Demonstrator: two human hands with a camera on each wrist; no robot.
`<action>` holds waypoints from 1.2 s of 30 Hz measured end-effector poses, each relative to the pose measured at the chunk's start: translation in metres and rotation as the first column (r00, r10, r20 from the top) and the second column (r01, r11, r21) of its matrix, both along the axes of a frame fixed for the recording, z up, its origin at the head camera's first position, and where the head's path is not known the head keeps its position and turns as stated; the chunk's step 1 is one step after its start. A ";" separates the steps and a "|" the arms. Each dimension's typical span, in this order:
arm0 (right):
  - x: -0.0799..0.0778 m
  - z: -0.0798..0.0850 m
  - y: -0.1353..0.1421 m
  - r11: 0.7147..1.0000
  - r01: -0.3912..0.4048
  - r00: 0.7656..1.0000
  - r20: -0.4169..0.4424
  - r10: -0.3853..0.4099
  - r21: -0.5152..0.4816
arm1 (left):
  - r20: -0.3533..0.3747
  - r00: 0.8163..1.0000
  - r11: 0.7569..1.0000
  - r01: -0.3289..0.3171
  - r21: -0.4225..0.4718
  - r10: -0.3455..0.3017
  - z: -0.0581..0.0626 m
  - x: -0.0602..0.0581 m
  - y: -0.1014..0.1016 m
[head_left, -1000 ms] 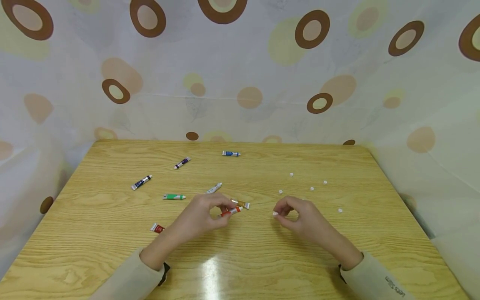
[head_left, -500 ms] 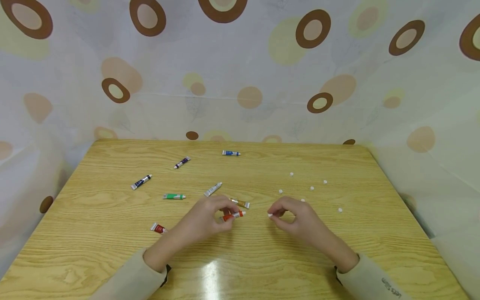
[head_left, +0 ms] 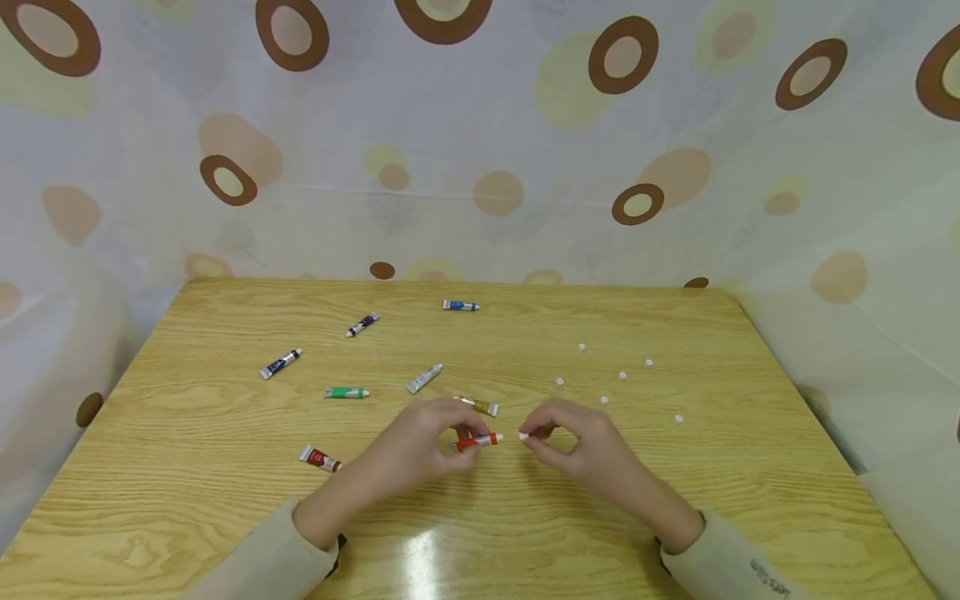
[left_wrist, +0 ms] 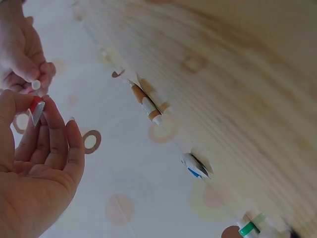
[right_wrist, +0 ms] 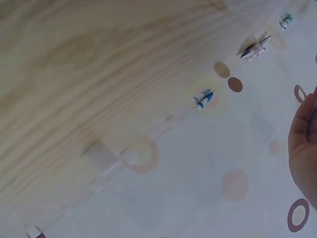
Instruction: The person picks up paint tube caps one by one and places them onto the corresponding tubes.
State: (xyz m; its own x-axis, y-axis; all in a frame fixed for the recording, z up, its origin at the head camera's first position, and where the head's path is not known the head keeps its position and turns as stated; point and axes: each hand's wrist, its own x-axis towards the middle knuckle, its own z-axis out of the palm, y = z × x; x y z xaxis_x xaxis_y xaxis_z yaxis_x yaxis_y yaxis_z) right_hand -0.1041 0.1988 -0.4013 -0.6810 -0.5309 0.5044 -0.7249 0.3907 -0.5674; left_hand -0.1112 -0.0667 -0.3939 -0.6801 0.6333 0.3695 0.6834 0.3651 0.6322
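Note:
Between thumb and fingers my left hand [head_left: 427, 437] pinches an orange-red paint tube [head_left: 486, 440] just above the table, its white nozzle end pointing right. Facing it, my right hand [head_left: 581, 433] pinches a small white cap [head_left: 524, 436] at the fingertips. A narrow gap separates cap and nozzle in the head view. In the left wrist view the cap [left_wrist: 35, 85] appears just beyond the tube [left_wrist: 37, 108]. Behind the left hand lies an ochre paint tube [head_left: 480, 407], partly covered by the fingers. Only the edge of the right hand [right_wrist: 304, 153] enters the right wrist view.
Several other tubes lie on the wooden table [head_left: 600, 517]: silver-white [head_left: 425, 378], green [head_left: 347, 392], dark red [head_left: 320, 458], dark blue [head_left: 281, 364], purple [head_left: 363, 324] and blue [head_left: 461, 306]. Several white caps [head_left: 622, 376] are scattered at right. A patterned curtain [head_left: 495, 150] surrounds the table.
The hands have drawn closer: the left with its tube moved right and slightly nearer the front edge, the right with its cap moved left. A loose cap near the right hand has come into sight.

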 end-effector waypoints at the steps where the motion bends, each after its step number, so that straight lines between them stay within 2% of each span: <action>1: 0.000 0.000 -0.001 1.000 0.001 1.000 -0.004 -0.001 -0.001 | 0.001 1.000 1.000 0.003 -0.003 -0.003 0.000 0.000 0.001; 12: 0.004 0.001 -0.006 1.000 -0.017 1.000 0.018 0.017 -0.016 | 0.002 1.000 1.000 0.025 -0.018 -0.025 0.002 0.001 0.004; 23: 0.005 0.001 -0.009 0.997 -0.064 0.998 -0.005 0.064 -0.042 | 0.019 0.998 0.999 0.053 -0.009 -0.053 0.002 0.001 0.006; 36: 0.005 -0.002 -0.008 0.998 -0.054 0.998 -0.016 0.054 -0.022 | 0.009 0.998 0.998 0.056 -0.019 -0.055 0.001 0.001 0.008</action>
